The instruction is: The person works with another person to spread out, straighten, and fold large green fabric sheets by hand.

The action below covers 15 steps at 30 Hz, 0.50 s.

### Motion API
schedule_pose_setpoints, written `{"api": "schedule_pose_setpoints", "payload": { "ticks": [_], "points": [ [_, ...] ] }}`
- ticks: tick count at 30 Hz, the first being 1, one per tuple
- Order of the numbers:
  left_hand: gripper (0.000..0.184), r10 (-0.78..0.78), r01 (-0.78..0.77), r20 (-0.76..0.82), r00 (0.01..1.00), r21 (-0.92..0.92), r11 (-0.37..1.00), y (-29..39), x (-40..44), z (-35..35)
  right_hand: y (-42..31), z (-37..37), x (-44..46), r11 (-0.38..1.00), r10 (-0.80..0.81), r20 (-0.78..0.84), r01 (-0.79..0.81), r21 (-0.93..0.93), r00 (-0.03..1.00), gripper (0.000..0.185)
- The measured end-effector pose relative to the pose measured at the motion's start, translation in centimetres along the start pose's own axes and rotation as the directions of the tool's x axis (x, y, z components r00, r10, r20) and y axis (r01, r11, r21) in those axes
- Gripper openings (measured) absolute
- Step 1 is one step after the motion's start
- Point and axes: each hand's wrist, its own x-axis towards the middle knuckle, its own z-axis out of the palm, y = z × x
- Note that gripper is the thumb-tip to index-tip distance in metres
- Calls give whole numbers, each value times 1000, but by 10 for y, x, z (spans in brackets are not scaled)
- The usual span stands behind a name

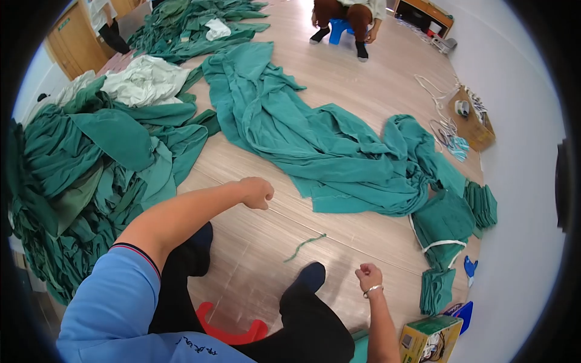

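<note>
Fingers of the left hand (257, 193) curl inward above the pale wood-grain floor (242, 242) — from my distant view I cannot tell whether they pinch anything. The right hand (369, 278) also has its fingers folded, its grip equally unclear to me. Between the hands, a thin, wavy green cord (304, 243) lies on the floor — a long, rumpled teal cloth (339, 157) sprawls beyond.
</note>
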Motion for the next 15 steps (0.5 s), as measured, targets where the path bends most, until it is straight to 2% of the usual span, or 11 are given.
{"api": "schedule_pose_setpoints", "payload": {
  "ticks": [2, 4, 6, 7, 8, 9, 10, 12, 13, 14, 15],
  "points": [
    [33, -45, 45, -34, 998, 18, 999, -17, 17, -3, -9, 5, 38, 999, 7, 51, -4, -52, 999, 21],
    [35, -98, 101, -77, 992, 42, 994, -46, 41, -8, -39, 5, 71, 966, -89, 113, 113, -234, 990, 21],
    [45, -183, 206, -227, 957, 81, 975, -80, 71, -13, -52, 19, 98, 984, -26, 130, 49, -172, 991, 25],
    [45, -192, 215, -233, 953, 76, 974, -92, 86, -14, -56, 29, 106, 995, -12, 111, 22, -93, 994, 25],
    [48, -174, 220, -324, 930, 114, 969, -102, 101, -14, -59, 39, 113, 1000, 2, 96, 0, -17, 995, 25],
    [52, -157, 234, -407, 900, 147, 961, -113, 114, -12, -49, 57, 115, 989, -17, 132, -3, 149, 991, 17],
    [52, -175, 250, -408, 896, 140, 958, -123, 127, 0, -68, 61, 107, 960, 63, 267, -131, 246, 962, 14],
    [55, 116, 199, -695, 709, 355, 913, -137, 148, 22, -66, 79, 98, 952, 99, 471, -221, 210, 876, 17],
    [55, 105, 217, -706, 700, 351, 911, -140, 146, 21, -81, 80, 93, 932, 179, 539, -318, 176, 823, 19],
    [50, -119, 259, -464, 878, 251, 933, -138, 144, 17, -90, 81, 93, 919, 206, 582, -360, 161, 787, 18],
    [46, -299, 321, -145, 943, 165, 932, -137, 143, 8, -96, 83, 98, 897, 227, 587, -402, 185, 777, 18]
  ]
}}
